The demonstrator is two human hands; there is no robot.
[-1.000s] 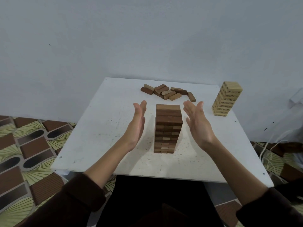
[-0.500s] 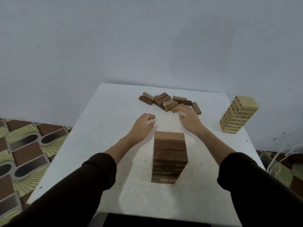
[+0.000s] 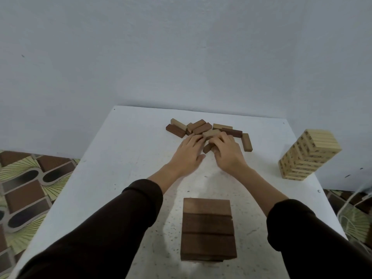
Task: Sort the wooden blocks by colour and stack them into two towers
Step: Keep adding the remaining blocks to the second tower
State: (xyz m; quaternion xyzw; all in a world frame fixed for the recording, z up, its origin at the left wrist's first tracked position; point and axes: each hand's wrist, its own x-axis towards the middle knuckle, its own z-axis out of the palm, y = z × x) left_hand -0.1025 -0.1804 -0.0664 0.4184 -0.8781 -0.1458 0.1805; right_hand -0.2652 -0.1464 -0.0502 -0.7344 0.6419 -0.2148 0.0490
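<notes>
Loose blocks [image 3: 201, 127]: brown and pale mixed, lying flat in a heap at the far middle of the counter [image 3: 124, 158].
Right hand [image 3: 228, 153]: on the near edge of the heap, fingers curled over a brown block [image 3: 207, 148], gripping it; one end of the block sticks out toward the other hand.
Left hand [image 3: 188, 155]: palm down, fingers straight, tips touching the heap; holds nothing.
Dark tower [image 3: 208, 228]: upright at the near middle of the counter, between the forearms, well apart from the heap.
Pale tower [image 3: 308, 156]: upright near the right edge.
Floor [image 3: 24, 178]: patterned tiles, left of the counter.
</notes>
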